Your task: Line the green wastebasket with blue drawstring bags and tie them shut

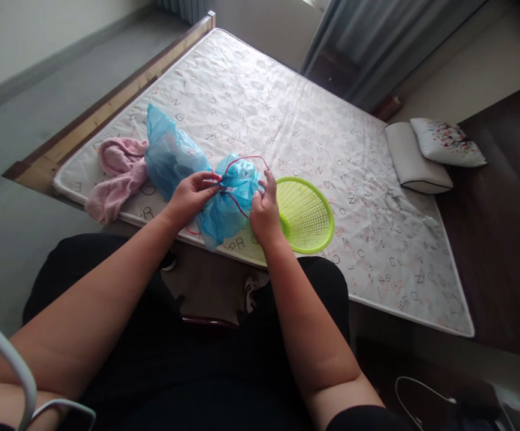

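Note:
A blue plastic bag (172,152) lies on the mattress in front of me, gathered at its neck, with its crinkled top (224,218) spread toward me. My left hand (194,194) pinches the gathered neck, where a red drawstring (251,158) wraps round it. The string loops over to my right hand (265,209), whose curled fingers hold it at the bag's right side. Just beyond my right hand, a lime-green mesh basket (307,215) rests on its side. To the left of the bag lies a crumpled pink towel (118,176).
The letter-printed mattress (354,161) sits in a wooden bed frame (107,111). At the far right are a beige cushion (415,158) and a white pillow with a floral print (449,140). A white cable (8,359) curves past my left forearm.

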Demonstrator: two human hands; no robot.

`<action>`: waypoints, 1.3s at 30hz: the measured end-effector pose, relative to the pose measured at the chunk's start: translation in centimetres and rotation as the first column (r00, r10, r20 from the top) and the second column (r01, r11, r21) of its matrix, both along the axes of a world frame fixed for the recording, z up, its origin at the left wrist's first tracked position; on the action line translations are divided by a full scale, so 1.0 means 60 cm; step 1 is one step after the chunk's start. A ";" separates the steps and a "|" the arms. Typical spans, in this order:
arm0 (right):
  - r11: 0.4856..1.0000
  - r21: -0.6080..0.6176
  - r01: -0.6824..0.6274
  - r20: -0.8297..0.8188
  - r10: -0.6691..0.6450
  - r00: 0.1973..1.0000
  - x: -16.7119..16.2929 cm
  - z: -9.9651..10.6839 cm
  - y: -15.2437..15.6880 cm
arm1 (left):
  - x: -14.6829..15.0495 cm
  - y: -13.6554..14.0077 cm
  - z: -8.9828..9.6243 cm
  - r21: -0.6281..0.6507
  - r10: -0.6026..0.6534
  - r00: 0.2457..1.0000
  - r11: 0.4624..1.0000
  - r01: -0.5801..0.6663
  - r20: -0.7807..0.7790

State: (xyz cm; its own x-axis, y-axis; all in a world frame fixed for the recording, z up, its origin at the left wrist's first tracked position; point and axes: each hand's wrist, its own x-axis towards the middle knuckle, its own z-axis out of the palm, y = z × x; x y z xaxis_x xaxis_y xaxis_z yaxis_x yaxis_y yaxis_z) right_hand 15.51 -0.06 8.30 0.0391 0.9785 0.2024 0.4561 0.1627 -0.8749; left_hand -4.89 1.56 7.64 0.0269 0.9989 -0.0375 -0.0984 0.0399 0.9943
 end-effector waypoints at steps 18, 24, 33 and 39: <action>0.969 -0.158 0.190 0.175 -0.162 0.971 0.058 -0.013 -0.011 | -0.002 0.006 -0.013 0.060 0.043 0.973 0.998 -0.030 -0.226; 0.970 -0.041 0.240 0.360 -0.210 0.909 0.072 0.003 -0.021 | 0.005 -0.001 -0.018 0.086 -0.015 0.965 0.996 0.039 -0.263; 0.994 -0.019 -0.109 0.376 0.108 0.920 -0.019 0.021 -0.052 | 0.017 -0.006 -0.028 0.150 -0.091 0.965 0.980 0.131 -0.246; 0.991 -0.031 -0.131 0.209 0.135 0.969 -0.010 0.008 -0.041 | 0.011 -0.007 -0.026 0.112 -0.144 0.953 0.977 0.179 -0.265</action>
State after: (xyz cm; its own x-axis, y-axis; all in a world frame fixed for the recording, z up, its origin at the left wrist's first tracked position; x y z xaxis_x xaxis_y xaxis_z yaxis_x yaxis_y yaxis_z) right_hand 14.89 -2.52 8.78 -0.1332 0.9754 0.1757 0.6054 0.2204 -0.7648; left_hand -4.24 1.12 6.07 0.1955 0.9783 0.0684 0.1550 -0.0997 0.9829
